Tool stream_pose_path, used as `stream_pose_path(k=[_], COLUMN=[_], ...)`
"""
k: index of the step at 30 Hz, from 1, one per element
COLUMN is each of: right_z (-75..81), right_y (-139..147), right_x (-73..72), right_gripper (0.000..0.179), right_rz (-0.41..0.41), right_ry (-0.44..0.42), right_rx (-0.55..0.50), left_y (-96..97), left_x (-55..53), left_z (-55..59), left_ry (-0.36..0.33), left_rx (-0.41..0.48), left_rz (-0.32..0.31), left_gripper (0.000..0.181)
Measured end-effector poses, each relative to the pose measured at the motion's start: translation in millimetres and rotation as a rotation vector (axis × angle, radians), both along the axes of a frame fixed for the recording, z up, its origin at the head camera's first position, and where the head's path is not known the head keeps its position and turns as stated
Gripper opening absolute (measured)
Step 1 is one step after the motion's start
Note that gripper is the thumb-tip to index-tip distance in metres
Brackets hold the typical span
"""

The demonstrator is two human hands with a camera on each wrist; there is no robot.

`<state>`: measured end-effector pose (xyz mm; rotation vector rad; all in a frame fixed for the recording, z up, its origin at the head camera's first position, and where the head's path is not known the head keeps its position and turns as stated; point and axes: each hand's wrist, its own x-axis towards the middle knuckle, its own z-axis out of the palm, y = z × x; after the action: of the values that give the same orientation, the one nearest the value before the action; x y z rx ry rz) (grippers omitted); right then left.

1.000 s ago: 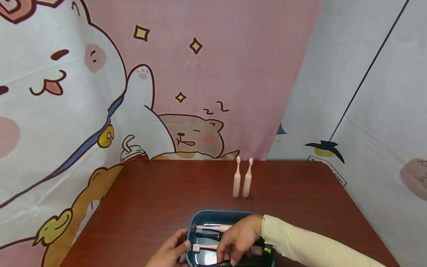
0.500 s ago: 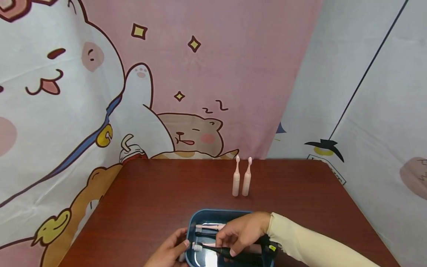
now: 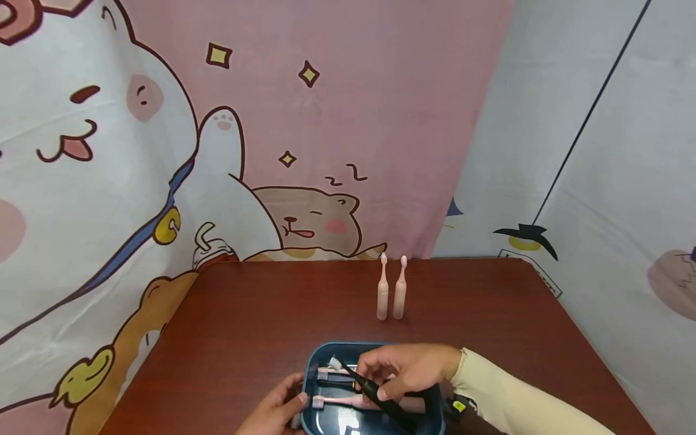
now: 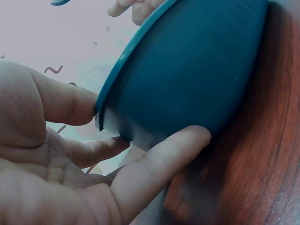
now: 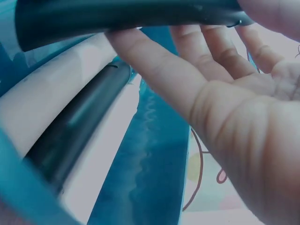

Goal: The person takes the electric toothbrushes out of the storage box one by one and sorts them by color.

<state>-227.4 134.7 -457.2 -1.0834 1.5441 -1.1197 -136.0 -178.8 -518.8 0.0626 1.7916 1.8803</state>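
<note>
My right hand [image 3: 415, 367] pinches a black electric toothbrush [image 3: 371, 391] between thumb and fingers, over a blue plastic bin [image 3: 348, 344]. The toothbrush is tilted, its white-bristled head up and to the left. In the right wrist view, its black handle [image 5: 126, 14] spans the thumb and fingertips. Lying in the bin are a pink electric toothbrush [image 3: 350, 400], another black one [image 3: 334, 383] and a pale one behind, partly hidden by the hand. My left hand [image 3: 276, 406] grips the bin's left side; in the left wrist view its thumb presses the rim and a finger lies along the outer wall [image 4: 187, 75].
Two pale pink electric toothbrushes [image 3: 383, 299] [image 3: 399, 300] stand upright side by side farther back on the reddish-brown table [image 3: 261, 314]. Behind the table hangs a cartoon-printed cloth [image 3: 408, 121].
The right hand has lifted the black toothbrush from the near side of the bin, and its head has swung up and away. The left hand keeps its hold on the bin.
</note>
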Motion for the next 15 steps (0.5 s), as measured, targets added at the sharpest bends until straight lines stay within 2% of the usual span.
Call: stream_pose_path(k=[7, 15], right_z=[5.1, 19.3], right_y=[13.6, 33.7], right_x=[1.9, 0.5], right_gripper=[0.028, 0.026], right_rz=[-0.059, -0.225], right_ry=[0.042, 0.052], right_rx=[-0.13, -0.194], left_y=[-1.4, -0.3], left_x=[-1.1, -1.5], left_z=[0.1, 3.3], left_ry=[-0.034, -0.077], left_rx=[-0.009, -0.004], left_rz=[0.007, 0.019], left_gripper=[0.058, 0.058])
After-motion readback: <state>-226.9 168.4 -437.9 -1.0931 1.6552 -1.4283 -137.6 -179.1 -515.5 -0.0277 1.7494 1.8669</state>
